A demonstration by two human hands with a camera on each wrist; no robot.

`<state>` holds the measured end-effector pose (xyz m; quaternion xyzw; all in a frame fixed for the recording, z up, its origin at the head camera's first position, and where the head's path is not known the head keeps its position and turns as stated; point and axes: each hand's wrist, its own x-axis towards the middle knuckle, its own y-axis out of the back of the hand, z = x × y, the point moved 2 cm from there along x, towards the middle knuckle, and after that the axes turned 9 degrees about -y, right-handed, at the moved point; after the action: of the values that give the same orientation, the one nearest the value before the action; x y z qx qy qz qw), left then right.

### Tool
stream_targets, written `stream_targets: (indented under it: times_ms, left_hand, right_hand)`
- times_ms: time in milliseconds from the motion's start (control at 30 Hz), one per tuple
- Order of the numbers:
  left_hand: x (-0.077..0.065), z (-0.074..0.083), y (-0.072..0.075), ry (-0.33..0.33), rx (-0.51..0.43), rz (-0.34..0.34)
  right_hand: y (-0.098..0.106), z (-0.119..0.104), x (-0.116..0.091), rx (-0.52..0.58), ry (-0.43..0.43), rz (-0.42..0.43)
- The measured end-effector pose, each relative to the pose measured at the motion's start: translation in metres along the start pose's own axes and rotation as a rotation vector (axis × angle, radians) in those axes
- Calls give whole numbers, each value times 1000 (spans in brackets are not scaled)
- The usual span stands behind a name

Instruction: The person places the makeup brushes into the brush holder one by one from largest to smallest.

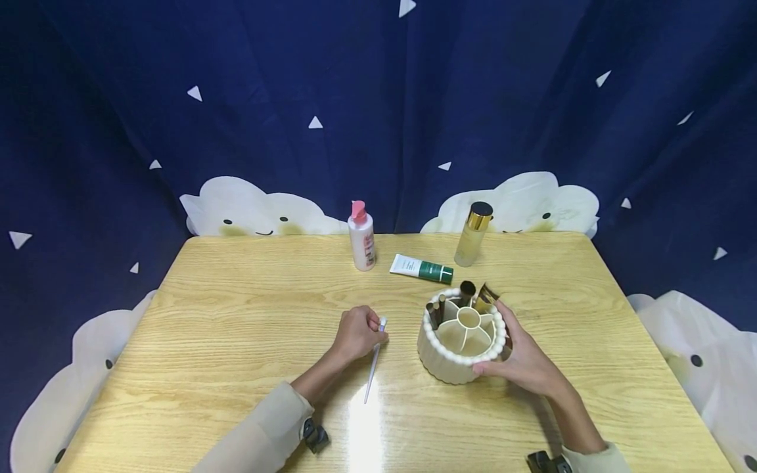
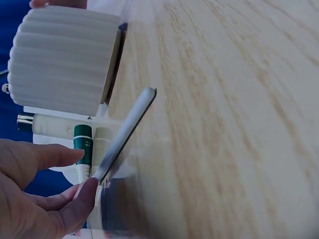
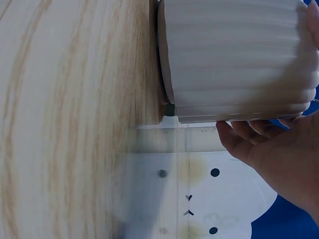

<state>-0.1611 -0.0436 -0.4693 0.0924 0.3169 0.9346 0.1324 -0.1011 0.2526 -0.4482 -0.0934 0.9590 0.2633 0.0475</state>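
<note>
My left hand [image 1: 358, 334] pinches a slim, pale makeup brush [image 1: 373, 373] near its white head, and the tapered handle points toward me. In the left wrist view the handle [image 2: 127, 130] slants up from the fingertips, low over the table. My right hand [image 1: 528, 360] grips the right side of a cream, ribbed brush holder [image 1: 445, 370] with a beaded rim. Its thumb lies at the front rim and its fingers reach round the far side. Several dark brushes [image 1: 434, 314] stand in the holder's back and left compartments, and a wide-bristled brush [image 1: 485, 299] leans near the right fingers.
Behind the holder a white and green tube [image 1: 422, 268] lies on the wooden table [image 1: 254, 282]. A white bottle with a pink pump [image 1: 362, 242] and a yellowish bottle with a black and gold cap [image 1: 471, 240] stand near the back edge. A dark blue curtain [image 1: 355, 164] hangs behind.
</note>
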Motion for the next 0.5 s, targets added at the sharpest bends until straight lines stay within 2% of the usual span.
stream_targets:
  times_ms: [500]
  left_hand:
    - [-2, -1, -4, -4, 147, -32]
  right_hand:
    - [-1, 0, -1, -1, 4, 1]
